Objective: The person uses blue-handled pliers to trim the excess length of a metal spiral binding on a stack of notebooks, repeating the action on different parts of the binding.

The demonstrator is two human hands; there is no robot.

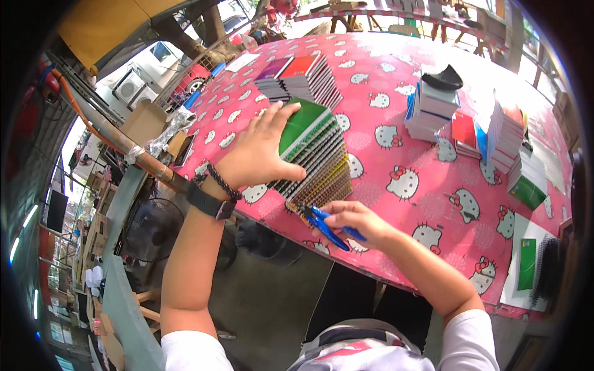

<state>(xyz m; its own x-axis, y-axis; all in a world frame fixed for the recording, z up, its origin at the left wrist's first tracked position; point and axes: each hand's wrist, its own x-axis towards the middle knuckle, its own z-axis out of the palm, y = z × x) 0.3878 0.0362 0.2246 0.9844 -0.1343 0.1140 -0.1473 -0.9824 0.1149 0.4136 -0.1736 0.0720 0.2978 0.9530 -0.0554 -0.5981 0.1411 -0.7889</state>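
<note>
A tall stack of spiral notebooks [318, 157] with a green top cover stands near the front edge of the table, coil edges toward me. My left hand [263, 145] lies against its left and top side, fingers spread, thumb across the coils. In my right hand [356, 219] is a pair of blue-handled cutting pliers [328, 229]. Their jaws are at the bottom of the stack, by the lowest coils. Whether the jaws touch a wire is too small to tell. Behind this stack stand more notebooks [303, 71] with red and purple covers.
A pink tablecloth [390, 179] with white cat faces covers the table. At right are a book stack [430, 111] topped by a black curved piece [442, 78], more notebooks [504, 136], and black coils [546, 272] beside a green cover [526, 264]. A fan [154, 229] stands left.
</note>
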